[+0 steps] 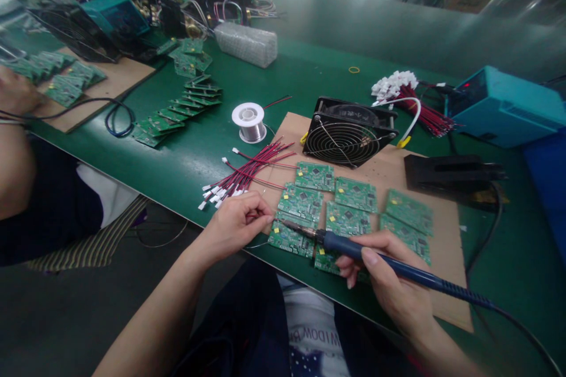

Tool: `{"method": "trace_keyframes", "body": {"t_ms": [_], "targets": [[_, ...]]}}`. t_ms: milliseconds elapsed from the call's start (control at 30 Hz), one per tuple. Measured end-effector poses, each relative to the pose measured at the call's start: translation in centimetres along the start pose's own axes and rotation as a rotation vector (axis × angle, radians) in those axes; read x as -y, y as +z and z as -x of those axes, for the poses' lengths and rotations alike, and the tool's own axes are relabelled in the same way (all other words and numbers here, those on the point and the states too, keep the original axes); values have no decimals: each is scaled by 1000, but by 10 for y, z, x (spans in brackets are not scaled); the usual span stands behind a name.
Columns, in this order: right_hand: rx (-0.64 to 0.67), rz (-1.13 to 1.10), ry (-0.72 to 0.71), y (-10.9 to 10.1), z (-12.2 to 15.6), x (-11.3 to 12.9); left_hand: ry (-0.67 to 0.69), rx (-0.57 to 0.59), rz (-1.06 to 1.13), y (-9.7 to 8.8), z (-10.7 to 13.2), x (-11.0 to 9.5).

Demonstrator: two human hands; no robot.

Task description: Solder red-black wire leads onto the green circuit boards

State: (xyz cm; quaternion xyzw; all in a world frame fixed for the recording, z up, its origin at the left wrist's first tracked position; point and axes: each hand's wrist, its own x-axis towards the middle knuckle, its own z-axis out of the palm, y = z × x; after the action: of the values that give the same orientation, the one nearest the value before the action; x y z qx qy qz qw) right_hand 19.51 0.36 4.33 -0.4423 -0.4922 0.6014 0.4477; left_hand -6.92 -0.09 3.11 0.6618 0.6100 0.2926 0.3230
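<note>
My right hand is closed around the blue handle of a soldering iron. The iron's tip points left and meets the left edge of a green circuit board in the front row. At that same edge my left hand pinches a thin red wire, mostly covered by the fingers. Behind this hand lies a bundle of red and black wires with white connectors. More green circuit boards lie in rows on a cardboard sheet.
A solder spool stands beyond the wires. A black fan sits behind the boards, with an iron holder and a teal soldering station to the right. Overlapping boards lie left; a co-worker's hand is farther left.
</note>
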Motion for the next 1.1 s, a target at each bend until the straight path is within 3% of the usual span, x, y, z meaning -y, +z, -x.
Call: {"method": "trace_keyframes", "body": {"t_ms": [200,567,1100], "targets": [[63,19,-83,-4,-3,-4,-8,-18,-4,0,0,-2],[53,59,-67,-4,-2,-3,4,-59,-21,2,1,-1],[12,-60,-26,-5,1,-4,-23,-58,-2,3,0,-3]]}}
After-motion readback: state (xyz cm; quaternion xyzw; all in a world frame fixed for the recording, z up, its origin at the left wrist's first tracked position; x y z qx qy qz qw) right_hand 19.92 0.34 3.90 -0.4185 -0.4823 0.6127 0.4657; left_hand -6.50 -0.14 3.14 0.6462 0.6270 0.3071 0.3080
